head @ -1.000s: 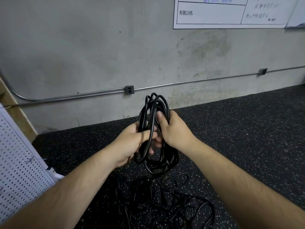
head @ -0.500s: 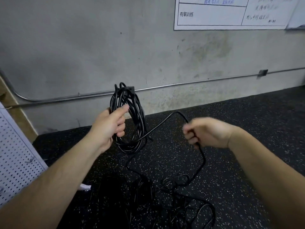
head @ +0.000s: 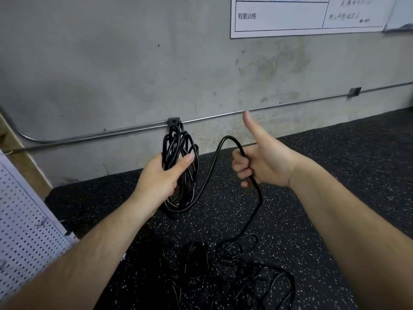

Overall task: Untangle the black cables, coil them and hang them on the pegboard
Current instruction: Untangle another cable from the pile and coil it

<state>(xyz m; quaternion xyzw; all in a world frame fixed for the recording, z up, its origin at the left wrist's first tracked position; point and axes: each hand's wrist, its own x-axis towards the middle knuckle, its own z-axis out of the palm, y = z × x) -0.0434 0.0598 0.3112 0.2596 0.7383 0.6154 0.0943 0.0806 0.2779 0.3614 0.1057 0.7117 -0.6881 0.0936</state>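
My left hand (head: 162, 175) grips a coil of black cable (head: 182, 151), several loops hanging upright in front of the wall. One strand leaves the coil's bottom, arcs up and runs through my right hand (head: 257, 162). That hand's fingers are curled round the loose strand (head: 218, 153) and its thumb sticks up. Below the right hand the strand drops to a tangled heap of black cables (head: 234, 274) on the floor. The white pegboard (head: 24, 224) leans at the left edge.
A grey concrete wall stands ahead with a metal conduit pipe (head: 89, 136) along it and a junction box (head: 354, 92). White posted sheets (head: 290, 16) hang at the top right. The floor is black speckled rubber (head: 335, 175).
My hands have drawn apart: the left kept the coil and moved left, the right pulled a strand out to the right, then rose with its thumb up.
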